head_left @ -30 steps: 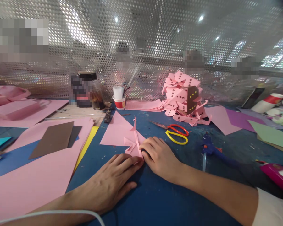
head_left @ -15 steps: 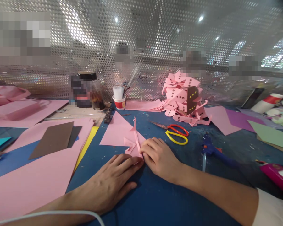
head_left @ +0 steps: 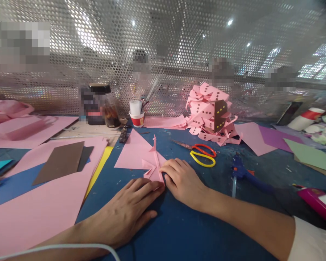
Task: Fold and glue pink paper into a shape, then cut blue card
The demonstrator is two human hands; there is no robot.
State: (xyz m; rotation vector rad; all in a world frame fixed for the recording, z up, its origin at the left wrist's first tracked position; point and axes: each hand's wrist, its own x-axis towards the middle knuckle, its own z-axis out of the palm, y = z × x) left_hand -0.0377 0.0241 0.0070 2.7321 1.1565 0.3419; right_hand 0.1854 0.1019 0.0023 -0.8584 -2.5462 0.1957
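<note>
A folded pink paper piece [head_left: 158, 174] lies on the blue table, with a narrow raised fold and a small pointed flap. My left hand [head_left: 130, 206] rests flat at its lower edge, index fingertip pressing the near corner and thumb apart. At the piece's right edge, my right hand [head_left: 182, 183] has its fingers curled, with fingertips on the long fold. The thumb lies just below the index finger. Behind the folded piece is a flat pink sheet [head_left: 134, 152]. Scissors [head_left: 202, 154] with red and yellow handles lie beyond my right hand.
A blue glue gun [head_left: 241, 170] lies to the right. A pink paper structure with dark squares [head_left: 206, 112] stands at the back. Left are large pink sheets [head_left: 43, 206] and a brown sheet [head_left: 61, 161]. A paper cup [head_left: 137, 119] stands behind. A white cable [head_left: 70, 246] crosses the near edge.
My right fingertips have shifted slightly up and left along the fold, uncovering more of the near corner. My left hand stays in place.
</note>
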